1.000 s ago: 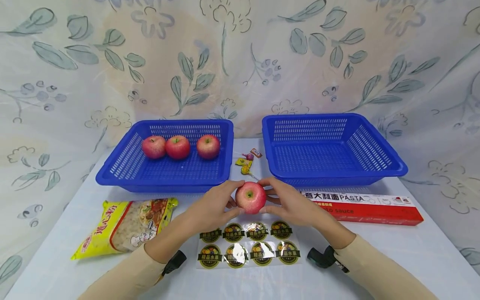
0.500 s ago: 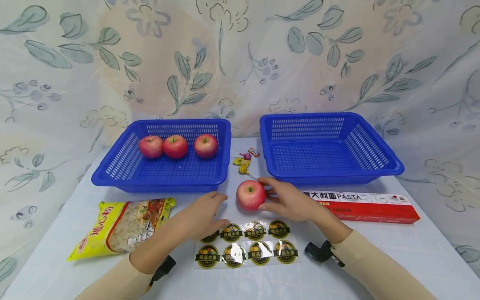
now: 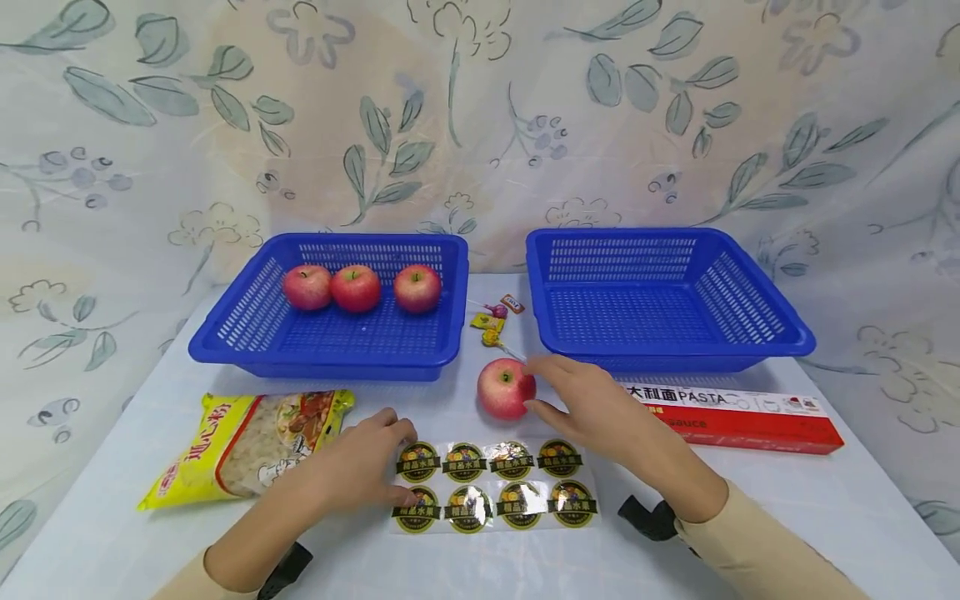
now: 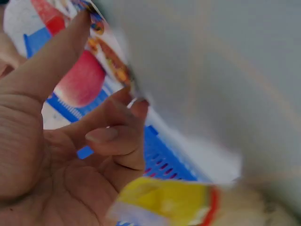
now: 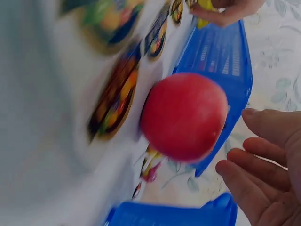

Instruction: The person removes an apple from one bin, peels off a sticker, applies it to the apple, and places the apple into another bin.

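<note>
Apple (image 3: 506, 387) resting on the white table (image 3: 750, 492), just in front of the gap between the two blue baskets, stem up. Right hand (image 3: 592, 400) beside that apple on its right, fingers relaxed and spread, thumb tip touching or nearly touching the red skin; from the right wrist view, fingertips (image 5: 263, 155) close to the fruit yet not wrapped round it, so released rather than grasping. Left hand (image 3: 352, 471) lower and to the apple's left, well apart from it, lying on the table with fingertips on the left edge of the sticker sheet (image 3: 498, 483); fingers loosely bent, whether pinching the sheet's edge cannot be told, the left wrist view being too blurred. Sticker sheet flat just in front of the apple, two rows of four round black-and-gold labels. Left of the apple and farther back, left blue basket (image 3: 225, 342) holding three more red apples (image 3: 356, 287) in a row along its far wall. Right of the apple and farther back, right blue basket (image 3: 757, 333). Behind the apple, between the baskets, a few wrapped lollipops (image 3: 491, 325). Right of the apple, past the right hand, a red pasta box (image 3: 750, 421) lying lengthwise. Far left of the apple, a yellow noodle packet (image 3: 240, 446) lying flat.
</note>
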Action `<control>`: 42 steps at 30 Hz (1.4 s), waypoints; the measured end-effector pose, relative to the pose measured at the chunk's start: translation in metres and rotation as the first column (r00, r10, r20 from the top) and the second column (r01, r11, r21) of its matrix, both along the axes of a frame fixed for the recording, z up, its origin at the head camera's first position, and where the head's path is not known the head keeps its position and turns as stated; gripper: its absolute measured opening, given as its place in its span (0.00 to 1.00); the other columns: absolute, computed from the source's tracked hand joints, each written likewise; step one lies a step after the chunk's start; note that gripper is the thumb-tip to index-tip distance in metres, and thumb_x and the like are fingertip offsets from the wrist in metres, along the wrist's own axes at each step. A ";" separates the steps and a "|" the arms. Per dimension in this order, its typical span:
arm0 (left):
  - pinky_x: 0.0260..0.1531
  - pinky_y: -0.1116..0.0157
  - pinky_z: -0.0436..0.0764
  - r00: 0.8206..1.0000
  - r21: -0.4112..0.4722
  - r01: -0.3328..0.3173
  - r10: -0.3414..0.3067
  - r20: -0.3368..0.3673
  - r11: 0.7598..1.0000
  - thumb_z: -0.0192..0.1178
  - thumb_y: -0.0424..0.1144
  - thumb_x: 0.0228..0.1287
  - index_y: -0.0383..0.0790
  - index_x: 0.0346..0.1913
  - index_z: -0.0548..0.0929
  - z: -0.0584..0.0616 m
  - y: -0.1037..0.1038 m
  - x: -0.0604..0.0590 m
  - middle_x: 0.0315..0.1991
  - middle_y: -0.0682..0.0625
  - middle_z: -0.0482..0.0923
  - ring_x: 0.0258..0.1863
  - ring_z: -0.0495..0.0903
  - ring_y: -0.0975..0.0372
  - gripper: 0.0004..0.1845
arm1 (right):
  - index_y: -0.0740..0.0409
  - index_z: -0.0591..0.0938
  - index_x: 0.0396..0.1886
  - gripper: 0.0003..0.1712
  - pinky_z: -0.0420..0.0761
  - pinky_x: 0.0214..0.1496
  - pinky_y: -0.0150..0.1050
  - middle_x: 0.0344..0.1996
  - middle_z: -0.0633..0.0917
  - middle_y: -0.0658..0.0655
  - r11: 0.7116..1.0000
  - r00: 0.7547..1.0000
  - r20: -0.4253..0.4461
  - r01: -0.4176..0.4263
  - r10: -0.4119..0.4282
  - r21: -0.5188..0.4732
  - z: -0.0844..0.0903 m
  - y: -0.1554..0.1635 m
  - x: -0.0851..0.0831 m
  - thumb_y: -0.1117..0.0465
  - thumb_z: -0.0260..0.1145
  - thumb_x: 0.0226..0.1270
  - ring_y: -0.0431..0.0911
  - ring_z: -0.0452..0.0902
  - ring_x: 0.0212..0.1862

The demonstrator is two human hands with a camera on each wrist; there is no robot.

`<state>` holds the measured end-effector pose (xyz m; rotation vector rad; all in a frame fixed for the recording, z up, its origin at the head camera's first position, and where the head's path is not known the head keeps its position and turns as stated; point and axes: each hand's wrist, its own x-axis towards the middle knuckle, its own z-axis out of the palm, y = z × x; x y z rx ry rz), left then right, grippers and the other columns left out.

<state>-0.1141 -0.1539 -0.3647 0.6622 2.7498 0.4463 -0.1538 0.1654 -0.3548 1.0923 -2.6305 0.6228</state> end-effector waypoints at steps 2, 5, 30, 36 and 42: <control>0.43 0.52 0.81 1.000 0.014 -0.005 0.005 -0.012 1.000 0.82 0.53 0.47 0.41 0.51 0.80 -0.003 -0.002 0.001 0.41 0.51 0.74 0.38 0.77 0.58 0.33 | 0.61 0.82 0.54 0.19 0.86 0.51 0.43 0.44 0.87 0.54 0.999 0.999 -0.012 -0.032 0.032 -0.011 0.001 -0.010 0.001 0.61 0.74 0.66 0.47 0.85 0.45; 0.44 0.51 0.81 1.000 0.028 -0.008 0.008 -0.028 1.000 0.82 0.53 0.47 0.40 0.50 0.79 -0.007 -0.005 0.002 0.42 0.51 0.74 0.40 0.77 0.58 0.33 | 0.59 0.84 0.50 0.16 0.86 0.48 0.39 0.41 0.86 0.52 0.997 0.997 -0.012 -0.071 0.071 -0.005 0.000 -0.023 0.002 0.60 0.75 0.66 0.44 0.84 0.42; 0.28 0.67 0.72 0.997 0.203 0.073 -0.074 -0.006 0.976 0.77 0.47 0.58 0.46 0.58 0.72 -0.015 -0.019 0.001 0.28 0.60 0.74 0.26 0.70 0.71 0.30 | 0.55 0.87 0.47 0.12 0.81 0.48 0.30 0.39 0.86 0.50 0.950 0.967 0.112 -0.246 0.228 0.191 -0.012 -0.110 0.012 0.56 0.73 0.68 0.42 0.81 0.43; 0.29 0.67 0.71 0.996 0.197 0.085 -0.082 -0.021 0.977 0.77 0.47 0.58 0.47 0.57 0.72 -0.017 -0.020 0.001 0.28 0.61 0.73 0.26 0.70 0.72 0.29 | 0.55 0.86 0.41 0.08 0.79 0.40 0.28 0.34 0.84 0.49 0.954 0.964 0.143 -0.247 0.225 0.168 -0.021 -0.113 0.007 0.57 0.73 0.68 0.39 0.78 0.36; 0.30 0.67 0.71 0.996 0.183 0.091 -0.087 -0.029 0.979 0.77 0.48 0.57 0.48 0.55 0.74 -0.017 -0.022 0.001 0.28 0.62 0.72 0.27 0.69 0.72 0.27 | 0.53 0.84 0.36 0.02 0.78 0.43 0.28 0.32 0.82 0.47 0.961 0.951 0.202 -0.258 0.234 0.100 -0.027 -0.115 0.003 0.62 0.70 0.70 0.38 0.76 0.36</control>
